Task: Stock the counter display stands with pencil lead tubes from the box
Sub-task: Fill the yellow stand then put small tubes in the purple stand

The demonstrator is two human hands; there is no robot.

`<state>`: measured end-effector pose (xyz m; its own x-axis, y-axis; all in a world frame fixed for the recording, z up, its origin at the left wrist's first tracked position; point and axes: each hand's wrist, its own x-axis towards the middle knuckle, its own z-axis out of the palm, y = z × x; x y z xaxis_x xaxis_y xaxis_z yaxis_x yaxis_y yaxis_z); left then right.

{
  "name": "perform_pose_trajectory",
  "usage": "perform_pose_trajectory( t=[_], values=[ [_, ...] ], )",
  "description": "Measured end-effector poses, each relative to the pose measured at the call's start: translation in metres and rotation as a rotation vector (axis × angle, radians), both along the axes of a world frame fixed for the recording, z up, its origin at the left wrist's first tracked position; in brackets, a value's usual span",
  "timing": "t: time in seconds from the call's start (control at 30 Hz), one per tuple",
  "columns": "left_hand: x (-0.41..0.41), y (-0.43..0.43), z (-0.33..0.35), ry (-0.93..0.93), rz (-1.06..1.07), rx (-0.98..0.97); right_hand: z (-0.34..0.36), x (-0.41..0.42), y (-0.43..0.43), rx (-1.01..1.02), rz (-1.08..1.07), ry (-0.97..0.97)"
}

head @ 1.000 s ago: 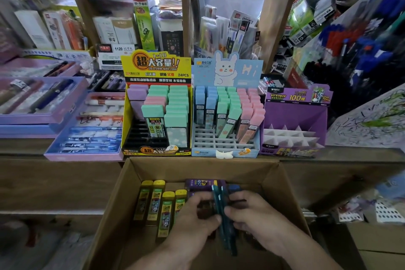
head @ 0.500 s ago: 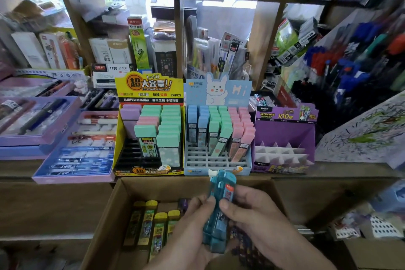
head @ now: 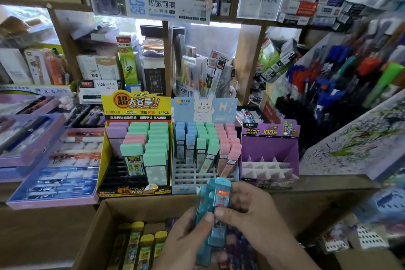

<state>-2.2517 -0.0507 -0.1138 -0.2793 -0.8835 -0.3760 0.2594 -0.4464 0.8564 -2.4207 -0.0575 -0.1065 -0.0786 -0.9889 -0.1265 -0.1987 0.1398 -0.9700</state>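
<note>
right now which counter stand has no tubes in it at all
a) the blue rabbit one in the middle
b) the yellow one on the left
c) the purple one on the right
c: the purple stand shows only its bare white dividers, while the yellow stand and the blue rabbit stand are both partly filled.

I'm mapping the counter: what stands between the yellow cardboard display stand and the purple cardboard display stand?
In the head view, a pale blue plastic grid stand with a rabbit header, part-filled with blue, green and pink lead tubes.
</note>
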Motion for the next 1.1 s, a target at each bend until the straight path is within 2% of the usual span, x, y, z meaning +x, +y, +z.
perform_pose_trajectory(
  t=[0.17, 0.33, 0.67, 0.83, 1.0, 1.1],
  values=[
    [0.0, -0.005, -0.005, 0.05, 0.016, 0.036, 0.008, -0.009, -0.002, -0.031, -0.08, -0.135],
    [0.006, -0.008, -0.006, 0.051, 0.078, 0.045, 0.024, -0.041, -0.011, -0.142, -0.2, -0.137],
    [0.011, -0.012, -0.012, 0.068, 0.092, 0.057, 0.032, -0.087, -0.05, -0.427, -0.359, 0.307],
    [0.012, -0.011, -0.014, 0.07, 0.099, 0.051, 0.023, -0.084, -0.068, -0.448, -0.289, 0.386],
    [0.013, -0.012, -0.016, 0.055, 0.094, 0.063, 0.009, -0.086, -0.082, -0.361, -0.261, 0.473],
    [0.013, -0.014, -0.016, 0.027, 0.089, 0.08, 0.004, -0.086, -0.088, -0.329, -0.245, 0.462]
  ],
)
